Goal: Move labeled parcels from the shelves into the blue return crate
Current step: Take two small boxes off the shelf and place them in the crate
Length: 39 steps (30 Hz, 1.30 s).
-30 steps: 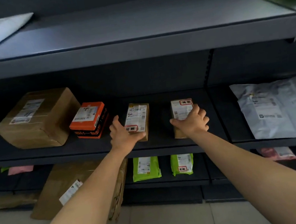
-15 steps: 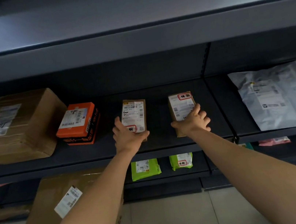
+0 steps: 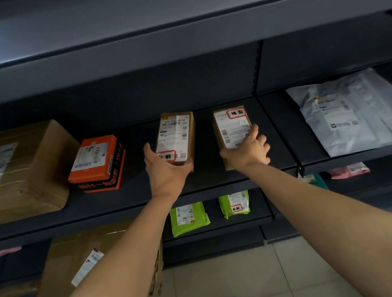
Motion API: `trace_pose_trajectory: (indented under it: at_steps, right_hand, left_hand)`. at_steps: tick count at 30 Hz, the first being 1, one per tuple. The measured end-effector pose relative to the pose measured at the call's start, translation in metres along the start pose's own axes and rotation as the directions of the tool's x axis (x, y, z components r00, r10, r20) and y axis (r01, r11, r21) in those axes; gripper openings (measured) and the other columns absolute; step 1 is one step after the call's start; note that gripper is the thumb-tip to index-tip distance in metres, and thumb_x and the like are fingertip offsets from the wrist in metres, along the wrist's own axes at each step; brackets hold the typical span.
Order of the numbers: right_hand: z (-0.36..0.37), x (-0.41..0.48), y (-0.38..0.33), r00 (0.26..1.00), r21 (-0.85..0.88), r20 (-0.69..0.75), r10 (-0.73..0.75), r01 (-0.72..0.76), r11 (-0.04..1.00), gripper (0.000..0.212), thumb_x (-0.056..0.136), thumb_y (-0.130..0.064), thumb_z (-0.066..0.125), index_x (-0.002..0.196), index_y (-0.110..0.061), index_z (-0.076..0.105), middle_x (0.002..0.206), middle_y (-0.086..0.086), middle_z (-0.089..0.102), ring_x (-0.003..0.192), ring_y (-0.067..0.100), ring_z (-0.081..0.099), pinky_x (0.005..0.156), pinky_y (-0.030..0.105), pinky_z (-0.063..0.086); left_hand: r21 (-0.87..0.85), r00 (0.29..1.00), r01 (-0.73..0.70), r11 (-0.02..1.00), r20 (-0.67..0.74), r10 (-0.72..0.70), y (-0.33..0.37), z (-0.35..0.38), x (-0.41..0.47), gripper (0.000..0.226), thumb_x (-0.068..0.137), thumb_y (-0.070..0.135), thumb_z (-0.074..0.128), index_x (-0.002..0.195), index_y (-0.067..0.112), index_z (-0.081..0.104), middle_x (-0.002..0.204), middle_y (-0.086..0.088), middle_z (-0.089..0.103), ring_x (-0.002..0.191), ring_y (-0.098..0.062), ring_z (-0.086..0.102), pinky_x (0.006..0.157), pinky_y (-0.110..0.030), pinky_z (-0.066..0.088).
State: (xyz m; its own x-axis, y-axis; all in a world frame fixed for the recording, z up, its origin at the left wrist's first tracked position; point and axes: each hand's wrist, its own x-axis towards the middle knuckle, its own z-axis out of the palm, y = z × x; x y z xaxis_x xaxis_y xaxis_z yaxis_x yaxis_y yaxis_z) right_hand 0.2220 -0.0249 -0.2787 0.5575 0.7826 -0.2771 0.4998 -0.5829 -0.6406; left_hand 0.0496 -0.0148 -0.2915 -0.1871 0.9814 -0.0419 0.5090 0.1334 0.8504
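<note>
On the dark metal middle shelf, a large brown cardboard box is seen at far left, with a smaller orange-and-black box beside it. Next, a narrow brown cardboard parcel with a white label and red-bordered sticker is gripped at its near end by the left hand, thumb on the left side and fingers wrapped under the right. A second similar labelled brown parcel is clasped from above at its near end by the right hand. Both parcels lie with long axes pointing away from the person, so a straight pull toward the body is judged the fitting move. A grey plastic mailer lies at right. The blue return crate is not in view.
</note>
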Motion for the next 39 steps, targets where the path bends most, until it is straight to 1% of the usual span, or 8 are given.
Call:
trace_pose_trajectory:
  at_steps: [7, 16, 20, 27, 30, 33, 37, 39]
  right_hand:
    - [-0.048, -0.025, 0.039, 0.997, 0.061, -0.083, 0.003, 0.002, 0.998, 0.107, 0.069, -0.041, 0.073, 0.147, -0.016, 0.005, 0.144, 0.014, 0.027, 0.133, 0.035, 0.026, 0.104, 0.053, 0.03]
    - [-0.144, -0.073, 0.152, 0.959, 0.125, -0.241, 0.151, -0.123, 0.984, 0.106, 0.07, -0.042, 0.073, 0.147, -0.011, 0.007, 0.145, 0.015, 0.026, 0.134, 0.035, 0.025, 0.105, 0.054, 0.029]
    - [-0.195, -0.096, 0.206, 0.907, 0.179, -0.348, 0.239, -0.186, 0.966, 0.107, 0.067, -0.043, 0.073, 0.146, -0.014, 0.007, 0.145, 0.015, 0.026, 0.135, 0.037, 0.025, 0.105, 0.054, 0.03]
    - [-0.29, -0.145, 0.301, 0.757, 0.277, -0.516, 0.401, -0.295, 0.914, 0.106, 0.069, -0.044, 0.072, 0.147, -0.012, 0.007, 0.142, 0.015, 0.028, 0.131, 0.035, 0.029, 0.104, 0.052, 0.03]
    - [-0.321, -0.165, 0.341, 0.678, 0.333, -0.559, 0.477, -0.343, 0.878, 0.108, 0.068, -0.042, 0.073, 0.148, -0.013, 0.005, 0.144, 0.015, 0.026, 0.132, 0.036, 0.027, 0.104, 0.053, 0.03]
    - [-0.348, -0.183, 0.375, 0.603, 0.405, -0.587, 0.54, -0.359, 0.841, 0.107, 0.069, -0.04, 0.074, 0.147, -0.012, 0.007, 0.143, 0.016, 0.027, 0.131, 0.037, 0.027, 0.104, 0.054, 0.03]
    - [-0.387, -0.208, 0.422, 0.463, 0.494, -0.62, 0.633, -0.397, 0.774, 0.104, 0.07, -0.041, 0.073, 0.146, -0.012, 0.009, 0.141, 0.017, 0.03, 0.129, 0.037, 0.03, 0.103, 0.052, 0.031]
    - [-0.404, -0.216, 0.443, 0.399, 0.529, -0.629, 0.667, -0.409, 0.744, 0.102, 0.071, -0.04, 0.073, 0.145, -0.012, 0.009, 0.142, 0.017, 0.029, 0.129, 0.037, 0.029, 0.103, 0.052, 0.031]
  left_hand:
    - [-0.014, 0.995, -0.084, 0.996, 0.046, 0.084, 0.029, 0.025, -0.049, 0.119, 0.063, 0.03, 0.083, 0.15, 0.018, 0.003, 0.152, -0.007, 0.025, 0.14, -0.023, 0.026, 0.115, -0.039, 0.027]
    - [-0.017, 0.951, -0.218, 0.976, 0.221, 0.216, 0.079, 0.096, -0.162, 0.115, 0.063, 0.034, 0.082, 0.149, 0.022, 0.006, 0.15, -0.005, 0.028, 0.138, -0.023, 0.03, 0.112, -0.04, 0.031]
    - [-0.076, 0.899, -0.296, 0.952, 0.315, 0.304, 0.108, 0.135, -0.215, 0.115, 0.062, 0.034, 0.082, 0.148, 0.02, 0.007, 0.149, -0.007, 0.029, 0.136, -0.024, 0.032, 0.111, -0.04, 0.033]
    - [-0.185, 0.755, -0.416, 0.89, 0.474, 0.452, 0.166, 0.205, -0.319, 0.119, 0.044, 0.056, 0.077, 0.142, 0.023, 0.016, 0.141, -0.009, 0.037, 0.13, -0.025, 0.04, 0.107, -0.047, 0.039]
    - [-0.216, 0.68, -0.472, 0.854, 0.528, 0.509, 0.187, 0.235, -0.359, 0.115, 0.048, 0.05, 0.078, 0.142, 0.023, 0.017, 0.142, -0.008, 0.038, 0.131, -0.025, 0.039, 0.108, -0.049, 0.036]
    - [-0.271, 0.586, -0.524, 0.807, 0.573, 0.573, 0.207, 0.263, -0.394, 0.114, 0.058, 0.037, 0.082, 0.146, 0.013, 0.014, 0.145, -0.011, 0.033, 0.134, -0.025, 0.035, 0.113, -0.044, 0.031]
    - [-0.368, 0.426, -0.564, 0.739, 0.637, 0.643, 0.235, 0.304, -0.444, 0.111, 0.062, 0.031, 0.083, 0.147, 0.01, 0.013, 0.146, -0.01, 0.031, 0.134, -0.023, 0.032, 0.108, -0.033, 0.029]
    - [-0.408, 0.354, -0.57, 0.713, 0.661, 0.662, 0.247, 0.325, -0.464, 0.112, 0.062, 0.033, 0.083, 0.147, 0.011, 0.013, 0.145, -0.009, 0.032, 0.134, -0.023, 0.033, 0.108, -0.034, 0.03]
